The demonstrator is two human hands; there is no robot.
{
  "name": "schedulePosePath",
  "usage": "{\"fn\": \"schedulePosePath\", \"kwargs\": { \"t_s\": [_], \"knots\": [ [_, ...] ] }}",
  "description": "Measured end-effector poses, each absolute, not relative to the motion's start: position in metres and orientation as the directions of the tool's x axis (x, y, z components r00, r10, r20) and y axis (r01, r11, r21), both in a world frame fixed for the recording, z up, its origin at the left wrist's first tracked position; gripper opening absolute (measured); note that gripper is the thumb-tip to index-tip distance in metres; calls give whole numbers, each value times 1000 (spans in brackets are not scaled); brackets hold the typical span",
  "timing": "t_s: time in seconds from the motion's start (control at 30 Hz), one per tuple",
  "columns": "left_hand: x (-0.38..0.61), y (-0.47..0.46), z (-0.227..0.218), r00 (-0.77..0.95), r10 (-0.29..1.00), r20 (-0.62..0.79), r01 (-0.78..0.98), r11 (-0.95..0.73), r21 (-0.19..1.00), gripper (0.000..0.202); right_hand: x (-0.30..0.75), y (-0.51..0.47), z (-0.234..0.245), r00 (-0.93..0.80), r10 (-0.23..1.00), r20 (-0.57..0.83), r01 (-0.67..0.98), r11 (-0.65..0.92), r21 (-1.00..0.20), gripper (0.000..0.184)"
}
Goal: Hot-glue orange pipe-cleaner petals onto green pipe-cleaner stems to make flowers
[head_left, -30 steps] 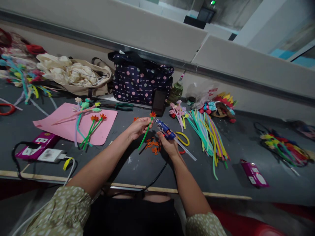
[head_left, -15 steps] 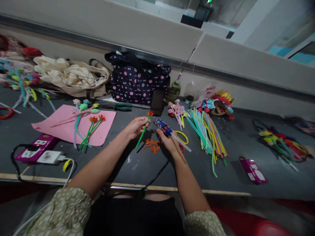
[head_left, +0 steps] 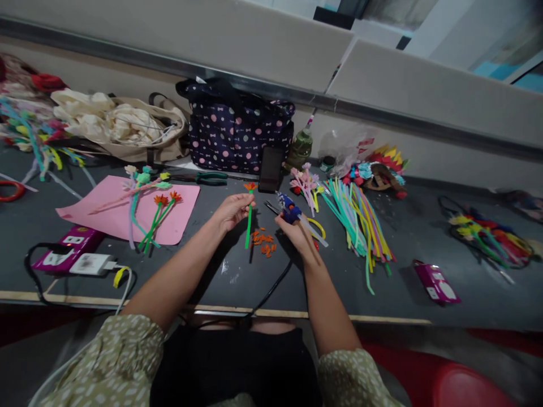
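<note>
Between the fingertips of my left hand (head_left: 235, 211) is a pipe-cleaner flower (head_left: 249, 217), upright, with an orange head and a green stem. My right hand (head_left: 296, 233) is closed around a blue glue gun (head_left: 289, 209) with a clear glue stick poking out behind. The gun's nozzle lies a short way right of the flower. Below and between the hands, small orange fuzzy pieces (head_left: 263, 243) are scattered on the dark table. Scissors (head_left: 318, 227) with yellow-and-red handles lie partly hidden beneath my right hand.
Finished flowers (head_left: 159, 212) lie on a pink sheet (head_left: 110, 212) at left, near a purple power strip (head_left: 72, 249). Bundled pipe cleaners (head_left: 360, 226) are at right. A dotted bag (head_left: 241, 135) and a phone (head_left: 270, 169) stand behind. A black cable (head_left: 271, 291) runs to the table's front edge.
The flower has turned from slanted to nearly upright in my left hand. My right hand has tilted the glue gun, its nozzle now pointing more upward and farther from the flower.
</note>
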State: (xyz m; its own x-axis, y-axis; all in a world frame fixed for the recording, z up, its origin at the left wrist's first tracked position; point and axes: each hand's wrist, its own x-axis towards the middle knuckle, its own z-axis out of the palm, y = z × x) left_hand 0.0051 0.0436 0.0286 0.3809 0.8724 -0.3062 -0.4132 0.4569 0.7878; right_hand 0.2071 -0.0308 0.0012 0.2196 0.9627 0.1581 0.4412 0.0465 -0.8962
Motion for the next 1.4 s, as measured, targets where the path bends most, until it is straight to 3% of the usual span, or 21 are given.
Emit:
{"fn": "schedulePosePath", "kwargs": {
  "t_s": [0.2,0.3,0.43,0.67,0.87,1.03,1.23,1.4],
  "knots": [
    [4,45,31,175,958,-225,-456,282,844,23,207,-41,13,-47,983,177,686,161,-709,15],
    [2,47,31,111,973,-201,-477,229,849,23,210,-44,14,-145,983,114,742,184,-644,22],
    [0,47,34,132,970,-202,-525,241,816,23,215,-46,10,-201,976,84,776,211,-594,28],
    [-1,44,40,109,973,-202,-577,227,785,27,206,-50,17,-245,968,49,832,236,-501,9],
    [-3,45,41,90,980,-179,-586,197,786,27,198,-51,20,-235,972,29,868,223,-443,5],
    [-4,45,42,107,975,-196,-580,221,784,22,199,-46,17,-188,981,47,868,188,-459,13],
    [-2,44,42,115,973,-201,-580,230,782,17,210,-37,6,-52,988,149,767,135,-627,20],
    [-4,44,43,102,973,-207,-589,227,776,20,214,-39,7,-106,987,122,739,160,-655,24]
  ]
}}
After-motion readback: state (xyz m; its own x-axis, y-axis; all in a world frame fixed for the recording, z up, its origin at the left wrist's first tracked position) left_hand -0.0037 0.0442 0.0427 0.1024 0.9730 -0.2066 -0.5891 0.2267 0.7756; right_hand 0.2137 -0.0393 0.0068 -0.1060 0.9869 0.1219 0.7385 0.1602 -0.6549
